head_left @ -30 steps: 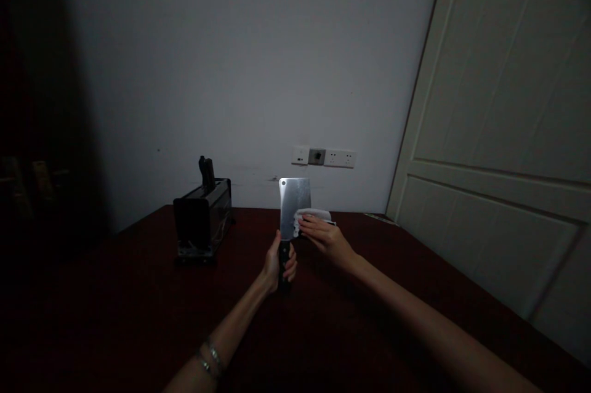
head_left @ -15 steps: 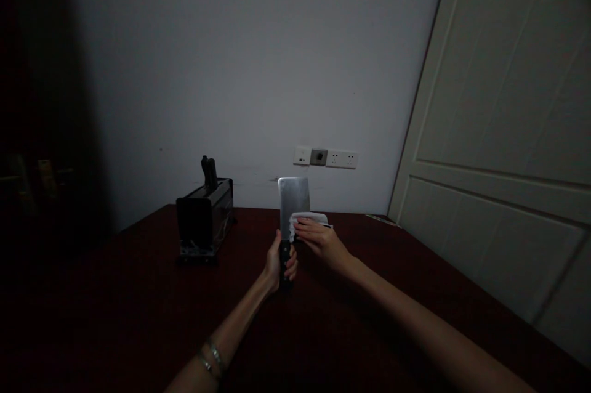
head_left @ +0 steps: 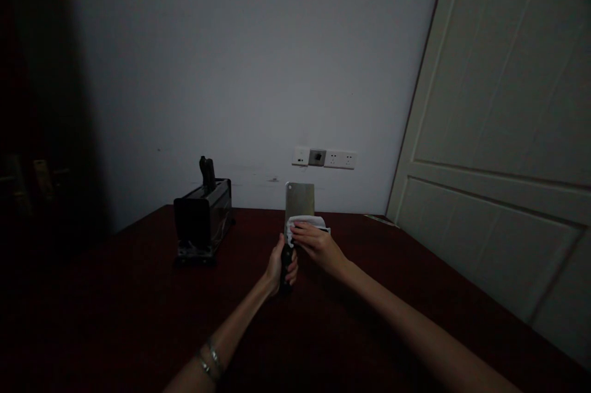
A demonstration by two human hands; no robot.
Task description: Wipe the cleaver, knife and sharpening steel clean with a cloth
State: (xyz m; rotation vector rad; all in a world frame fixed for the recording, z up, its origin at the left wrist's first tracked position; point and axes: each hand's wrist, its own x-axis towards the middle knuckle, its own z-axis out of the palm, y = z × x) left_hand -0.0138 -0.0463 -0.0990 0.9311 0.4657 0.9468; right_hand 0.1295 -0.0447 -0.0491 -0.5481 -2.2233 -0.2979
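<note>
My left hand [head_left: 281,267] is closed round the dark handle of a cleaver [head_left: 300,201] and holds it upright, blade up, above the dark red table [head_left: 138,300]. Against the lower part of the steel blade my right hand [head_left: 316,244] presses a white cloth [head_left: 307,222], fingers pinched on it. Bracelets sit on my left wrist.
A black knife block [head_left: 202,220] with a dark handle sticking out of it stands at the back left of the table. On the white wall behind are sockets [head_left: 324,158]. A pale door [head_left: 503,153] fills the right side. The left of the room is dark.
The cleaver has turned slightly and shifted a little right, so its blade looks duller and narrower. My right hand with the cloth has slid down and left along the blade.
</note>
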